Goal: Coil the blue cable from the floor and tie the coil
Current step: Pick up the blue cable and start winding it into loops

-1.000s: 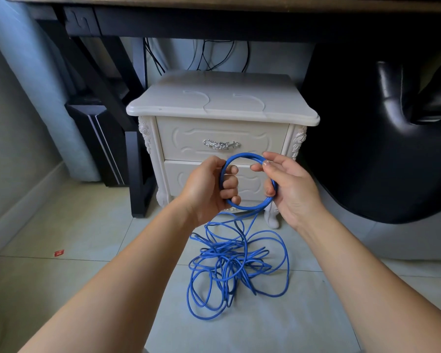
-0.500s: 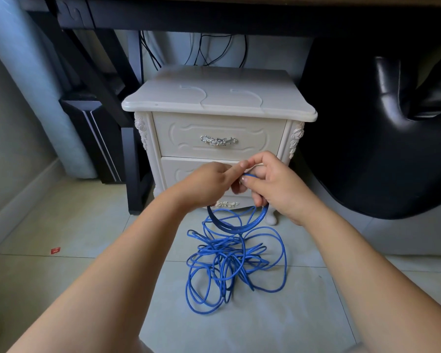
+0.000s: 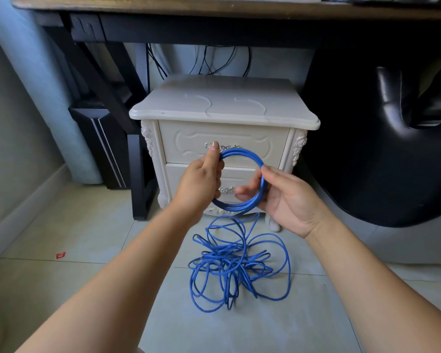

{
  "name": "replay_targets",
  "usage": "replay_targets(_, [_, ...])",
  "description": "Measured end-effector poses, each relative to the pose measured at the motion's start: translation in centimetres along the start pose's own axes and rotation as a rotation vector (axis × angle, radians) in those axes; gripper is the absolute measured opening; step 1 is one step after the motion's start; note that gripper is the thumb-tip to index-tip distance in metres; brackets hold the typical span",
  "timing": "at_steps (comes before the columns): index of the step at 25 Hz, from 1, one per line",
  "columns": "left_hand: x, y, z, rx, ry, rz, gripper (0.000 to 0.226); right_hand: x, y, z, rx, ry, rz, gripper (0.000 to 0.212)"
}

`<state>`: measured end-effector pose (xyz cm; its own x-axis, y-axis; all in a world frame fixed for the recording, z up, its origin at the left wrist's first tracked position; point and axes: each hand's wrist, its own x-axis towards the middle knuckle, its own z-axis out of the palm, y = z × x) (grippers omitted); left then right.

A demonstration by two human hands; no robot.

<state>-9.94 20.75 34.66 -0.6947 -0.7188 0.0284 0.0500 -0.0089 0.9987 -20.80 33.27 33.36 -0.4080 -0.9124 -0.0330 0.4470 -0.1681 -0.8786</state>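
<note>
While the dark wooden bench ran across the top of the view, a black leather seat filled the space beneath it on the right, and a white nightstand stood in the middle on the tiled floor. Before the nightstand, most of the blue cable lay on the floor in a loose, tangled heap of loops. From the heap's far edge a strand rose to a small round coil of a few turns, held upright in the air in front of the nightstand's drawers. The right hand grasped the coil's right side, its thumb pressed on the outside of the turns and its fingers reaching through the ring from behind. The left hand gripped the opposite side, its fingers wrapped round the turns and largely hidden by the back of the hand, the thumb laid up along the coil's upper left. A small red scrap lay on the floor, well off to the left.
</note>
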Motion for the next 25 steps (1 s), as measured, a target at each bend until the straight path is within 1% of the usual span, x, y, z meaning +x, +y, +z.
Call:
replay_targets(2, [-0.2,-0.4,0.5,-0.084,-0.059,-0.042,0.045,0.2,-0.6,0.3,0.097,0.042,-0.055,0.016])
replay_targets(3, [-0.2,-0.7,0.4,-0.110,-0.108,-0.081,0.044,0.2,-0.9,0.3,0.088,0.072,-0.059,0.018])
replay_targets(6, [-0.4,-1.0,-0.6,-0.146,-0.256,-0.199,0.044,0.2,-1.4,-0.1,-0.024,0.129,-0.030,0.023])
replay_targets(8, [-0.5,-0.6,-0.9,-0.159,-0.318,-0.229,0.042,0.2,-1.6,0.0,-0.128,0.127,0.020,0.023])
replay_targets(11, [-0.4,-0.1,-0.5,0.025,-0.354,-0.193,0.043,0.3,-1.5,0.5,-0.398,0.112,0.092,0.019])
replay_targets(13, [-0.5,0.0,-0.1,0.139,-0.422,-0.143,0.040,0.7,-1.2,0.9,-0.562,0.140,0.095,0.013])
replay_targets(15, [-0.6,-0.1,0.2,0.170,-0.462,-0.100,0.036,1.0,-1.1,1.2,-0.577,0.198,0.073,0.020])
replay_targets(17, [-0.5,-0.1,0.4,0.162,-0.429,-0.071,0.034,1.1,-1.3,1.1,-0.447,0.214,0.073,0.028])
replay_targets(19, [-0.5,-0.1,0.5,0.111,-0.378,-0.060,0.034,0.9,-1.4,0.9,-0.273,0.145,0.106,0.034])
replay_targets(20, [-0.4,0.0,0.5,0.064,-0.352,-0.066,0.035,0.8,-1.3,0.8,-0.233,0.106,0.123,0.037])
replay_targets(22, [-0.1,0.0,0.2,-0.032,-0.289,-0.077,0.035,0.4,-0.8,0.3,-0.251,0.047,0.155,0.041])
replay_targets(25, [0.0,0.1,-0.5,-0.112,-0.189,-0.081,0.035,-0.4,-0.6,-0.6,-0.272,-0.031,0.205,0.031])
